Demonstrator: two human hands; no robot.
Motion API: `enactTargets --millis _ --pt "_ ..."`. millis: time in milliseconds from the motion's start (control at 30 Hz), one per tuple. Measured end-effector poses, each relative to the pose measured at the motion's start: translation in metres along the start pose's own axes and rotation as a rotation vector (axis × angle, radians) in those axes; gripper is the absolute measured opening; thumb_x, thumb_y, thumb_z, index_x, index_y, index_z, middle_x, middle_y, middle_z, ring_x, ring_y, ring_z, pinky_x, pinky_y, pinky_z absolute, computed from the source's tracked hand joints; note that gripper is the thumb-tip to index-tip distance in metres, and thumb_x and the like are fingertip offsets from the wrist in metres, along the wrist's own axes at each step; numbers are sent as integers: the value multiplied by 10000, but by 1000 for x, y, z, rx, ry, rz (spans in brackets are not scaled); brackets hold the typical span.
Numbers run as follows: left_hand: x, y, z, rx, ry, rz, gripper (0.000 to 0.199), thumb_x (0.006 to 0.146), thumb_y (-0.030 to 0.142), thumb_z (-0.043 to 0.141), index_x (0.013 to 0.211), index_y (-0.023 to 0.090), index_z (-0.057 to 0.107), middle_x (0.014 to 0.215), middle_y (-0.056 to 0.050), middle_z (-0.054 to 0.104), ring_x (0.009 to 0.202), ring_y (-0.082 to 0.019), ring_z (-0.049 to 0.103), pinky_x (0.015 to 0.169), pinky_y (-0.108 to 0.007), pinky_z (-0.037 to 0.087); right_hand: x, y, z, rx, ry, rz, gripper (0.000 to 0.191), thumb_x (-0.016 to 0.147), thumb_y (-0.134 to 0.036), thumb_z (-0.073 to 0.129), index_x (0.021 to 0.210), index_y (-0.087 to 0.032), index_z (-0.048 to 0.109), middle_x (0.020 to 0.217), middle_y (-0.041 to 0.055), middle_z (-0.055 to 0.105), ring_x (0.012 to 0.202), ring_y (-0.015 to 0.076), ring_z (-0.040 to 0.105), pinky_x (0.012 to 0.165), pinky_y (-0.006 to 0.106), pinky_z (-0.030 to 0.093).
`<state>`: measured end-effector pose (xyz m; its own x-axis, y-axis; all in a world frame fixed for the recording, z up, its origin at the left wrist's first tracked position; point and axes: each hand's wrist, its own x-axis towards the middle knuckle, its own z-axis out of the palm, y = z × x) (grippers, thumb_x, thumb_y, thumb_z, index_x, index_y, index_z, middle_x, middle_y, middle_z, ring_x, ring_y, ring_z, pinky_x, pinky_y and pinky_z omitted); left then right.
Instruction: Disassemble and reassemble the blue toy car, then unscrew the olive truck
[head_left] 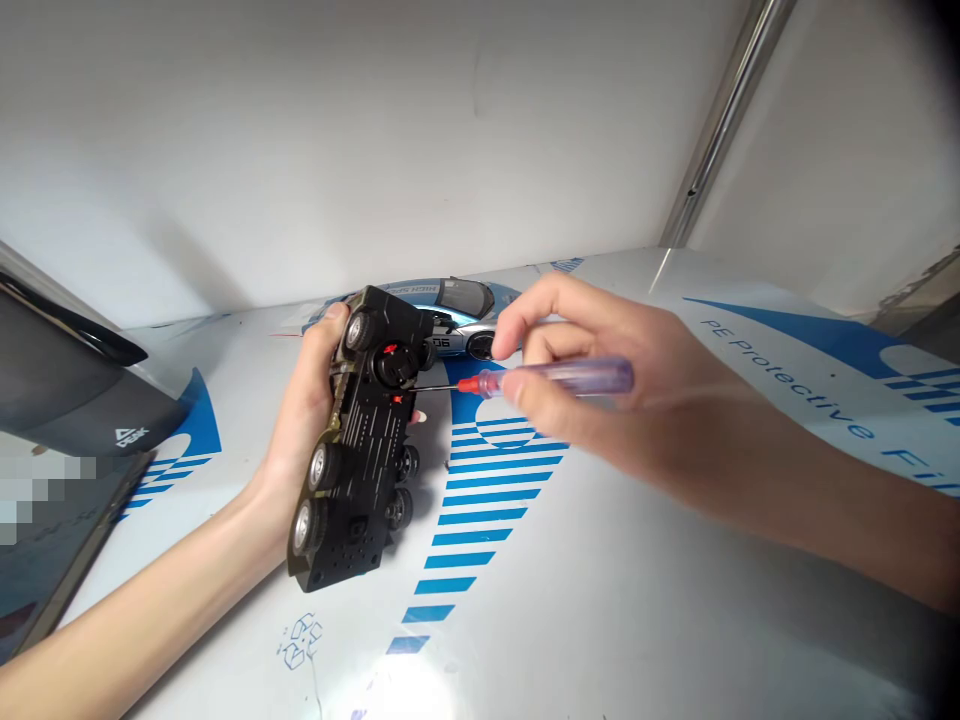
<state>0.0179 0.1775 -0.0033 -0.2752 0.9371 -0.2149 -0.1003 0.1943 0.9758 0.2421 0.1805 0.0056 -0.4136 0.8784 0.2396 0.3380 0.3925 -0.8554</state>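
Note:
A toy truck (360, 430) is held on its side, its black underside and several wheels facing me. My left hand (311, 385) is closed round its left side near the upper end, with a fingertip showing beyond the far edge. In my right hand (600, 380) is a screwdriver (585, 377) with a clear purple handle and a red collar, gripped between thumb and fingers. Its thin shaft points left, and the tip meets the underside beside a round black part with red pieces. Whether it sits in a screw I cannot tell.
Behind the truck stands a blue and silver toy car (457, 310) near the white wall. A dark grey object marked PEAK (97, 370) is at the left, above a dark flat panel (67, 540). Printed protective film covers the white surface (600, 600).

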Motion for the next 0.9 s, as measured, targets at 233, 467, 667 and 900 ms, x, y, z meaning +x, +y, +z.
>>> enactTargets --millis 233,467,667,900 --pt "7 0 -5 23 -62 25 548 1033 642 465 838 186 697 607 -41 691 500 -230 717 383 -279 547 0 13 4 4 -18 -15 194 1001 -496 696 997 -303 672 700 -44 594 524 101 460 466 278 280" --pt "5 0 -3 -17 -37 7 495 1021 605 498 994 179 747 620 -46 728 551 -244 755 394 -261 545 0 13 0 19 -12 19 291 1038 -572 633 978 -291 676 625 -33 515 535 120 477 457 297 263" --pt "5 -1 -1 -29 15 63 420 1025 581 524 969 224 737 685 -20 766 514 -194 732 445 -229 566 -1 15 -1 6 14 -5 293 1033 -574 640 961 -293 676 606 -42 500 484 101 446 415 293 224" --pt "7 -1 -5 25 -65 17 531 1016 643 470 826 202 696 606 -53 694 514 -250 730 386 -283 541 1 6 2 8 20 35 258 1038 -504 649 931 -271 673 604 -43 539 486 103 459 428 293 236"
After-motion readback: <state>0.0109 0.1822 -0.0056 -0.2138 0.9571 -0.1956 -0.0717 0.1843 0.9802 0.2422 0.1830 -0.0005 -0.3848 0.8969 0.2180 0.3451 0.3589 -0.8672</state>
